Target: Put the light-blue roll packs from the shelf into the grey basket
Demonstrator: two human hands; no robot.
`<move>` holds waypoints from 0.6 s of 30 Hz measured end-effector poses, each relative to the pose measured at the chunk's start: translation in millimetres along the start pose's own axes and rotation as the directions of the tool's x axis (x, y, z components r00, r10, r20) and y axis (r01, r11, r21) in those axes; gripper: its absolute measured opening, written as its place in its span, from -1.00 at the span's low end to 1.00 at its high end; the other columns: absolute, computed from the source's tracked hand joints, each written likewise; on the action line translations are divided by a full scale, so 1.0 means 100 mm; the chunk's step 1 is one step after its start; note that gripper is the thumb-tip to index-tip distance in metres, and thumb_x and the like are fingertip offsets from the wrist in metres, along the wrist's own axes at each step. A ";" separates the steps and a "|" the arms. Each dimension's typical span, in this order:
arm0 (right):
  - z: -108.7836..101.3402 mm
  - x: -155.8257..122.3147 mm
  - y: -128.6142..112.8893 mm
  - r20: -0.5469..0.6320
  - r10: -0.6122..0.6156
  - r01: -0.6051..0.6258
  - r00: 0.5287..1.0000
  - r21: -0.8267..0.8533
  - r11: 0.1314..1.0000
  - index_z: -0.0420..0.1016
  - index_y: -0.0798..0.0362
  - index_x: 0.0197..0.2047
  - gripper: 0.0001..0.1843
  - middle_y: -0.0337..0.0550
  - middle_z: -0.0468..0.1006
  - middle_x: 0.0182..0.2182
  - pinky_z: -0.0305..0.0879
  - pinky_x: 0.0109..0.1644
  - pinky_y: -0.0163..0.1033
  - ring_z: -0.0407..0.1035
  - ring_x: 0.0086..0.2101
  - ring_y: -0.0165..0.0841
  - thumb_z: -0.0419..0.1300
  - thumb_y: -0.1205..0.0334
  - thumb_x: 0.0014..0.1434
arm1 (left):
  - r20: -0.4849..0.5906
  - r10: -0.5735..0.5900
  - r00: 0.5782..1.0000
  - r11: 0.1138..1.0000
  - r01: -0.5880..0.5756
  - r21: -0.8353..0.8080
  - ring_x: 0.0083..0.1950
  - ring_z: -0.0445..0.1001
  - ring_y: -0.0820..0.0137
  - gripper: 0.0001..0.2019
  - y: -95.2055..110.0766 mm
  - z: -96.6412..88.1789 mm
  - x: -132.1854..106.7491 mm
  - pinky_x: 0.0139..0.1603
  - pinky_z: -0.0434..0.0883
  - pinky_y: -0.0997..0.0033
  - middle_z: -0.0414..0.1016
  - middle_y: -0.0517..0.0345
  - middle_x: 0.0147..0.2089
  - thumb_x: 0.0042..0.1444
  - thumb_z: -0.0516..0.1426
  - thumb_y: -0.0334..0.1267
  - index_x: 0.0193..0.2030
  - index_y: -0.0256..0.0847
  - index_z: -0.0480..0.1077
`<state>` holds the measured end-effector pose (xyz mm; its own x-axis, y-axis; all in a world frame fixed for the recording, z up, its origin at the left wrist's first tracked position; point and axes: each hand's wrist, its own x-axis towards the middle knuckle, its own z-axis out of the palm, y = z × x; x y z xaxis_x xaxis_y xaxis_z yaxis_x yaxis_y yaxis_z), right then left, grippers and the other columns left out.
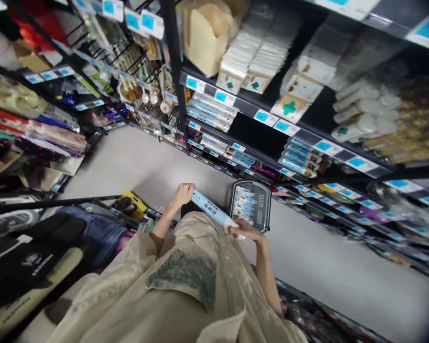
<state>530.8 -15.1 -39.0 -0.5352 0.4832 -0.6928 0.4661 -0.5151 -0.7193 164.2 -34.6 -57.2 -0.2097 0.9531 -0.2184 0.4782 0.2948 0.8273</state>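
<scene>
I hold a light-blue roll pack with printed characters [210, 209] crosswise in front of my chest, one hand at each end. My left hand [183, 193] is closed around its far end. My right hand [243, 230] grips the near end with curled fingers. Just beyond the roll, a dark grey shopping basket [264, 206] stands on the floor and holds several similar light-blue packs. My beige shirt fills the lower middle of the view.
Dark shelves [307, 136] with blue price tags and stacked white and blue packs run along the right. More racks with hanging goods line the left and far end. A grey aisle floor [136, 162] lies between them.
</scene>
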 end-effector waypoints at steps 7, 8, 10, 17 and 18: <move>-0.18 0.23 -0.59 0.005 0.064 -0.063 0.998 -0.145 0.987 0.65 0.04 -0.10 -0.41 -0.27 0.59 -0.44 0.23 -0.56 -0.33 0.31 -0.53 -0.40 0.60 -0.03 -0.19 | -0.211 -0.229 0.950 0.936 0.155 -0.317 -0.26 0.51 0.30 -0.72 -0.37 0.09 0.02 -0.09 0.42 0.35 0.63 0.07 -0.27 0.35 0.11 -0.11 -0.17 -0.18 0.61; -0.20 0.27 -0.67 -0.001 0.068 -0.068 0.998 -0.145 0.987 0.64 0.04 -0.08 -0.39 -0.25 0.59 -0.43 0.23 -0.56 -0.34 0.33 -0.53 -0.39 0.60 -0.04 -0.18 | -0.223 -0.268 0.937 0.905 0.165 -0.393 -0.24 0.52 0.30 -0.73 -0.42 0.09 0.03 -0.07 0.44 0.35 0.65 0.05 -0.22 0.33 0.15 -0.07 -0.15 -0.18 0.61; -0.23 0.38 -0.82 -0.013 0.065 -0.067 0.998 -0.171 0.983 0.64 0.07 -0.07 -0.37 -0.21 0.62 -0.39 0.24 -0.57 -0.34 0.39 -0.50 -0.37 0.60 -0.05 -0.17 | -0.222 -0.341 0.913 0.815 0.169 -0.554 -0.22 0.54 0.30 -0.69 -0.51 0.08 0.05 -0.09 0.46 0.36 0.67 0.01 -0.13 0.31 0.19 0.00 -0.12 -0.19 0.61; -0.26 0.95 -1.13 -0.250 -0.139 0.078 0.958 -0.239 0.968 0.63 0.05 -0.01 -0.31 -0.23 0.65 -0.32 0.41 -0.40 -0.27 0.43 -0.42 -0.34 0.58 -0.05 -0.21 | -0.136 -0.408 0.903 0.798 0.280 -0.534 -0.30 0.58 0.30 -0.74 -1.05 -0.18 -0.04 -0.18 0.52 0.33 0.70 -0.03 -0.13 0.19 0.20 -0.04 -0.20 -0.17 0.59; -0.28 1.06 -1.16 -0.305 -0.196 0.118 0.932 -0.257 0.959 0.61 0.04 0.00 -0.28 -0.22 0.66 -0.27 0.45 -0.31 -0.23 0.46 -0.37 -0.31 0.59 -0.06 -0.22 | -0.108 -0.400 0.910 0.827 0.307 -0.471 -0.27 0.58 0.29 -0.77 -1.15 -0.24 -0.07 -0.12 0.52 0.32 0.70 -0.02 -0.14 0.17 0.20 -0.06 -0.23 -0.15 0.58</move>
<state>439.7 115.7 -30.0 -0.3754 0.7669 -0.5204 0.5649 -0.2558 -0.7845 89.8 -77.4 -138.3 -0.4740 0.7423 -0.4736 -0.0712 0.5038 0.8609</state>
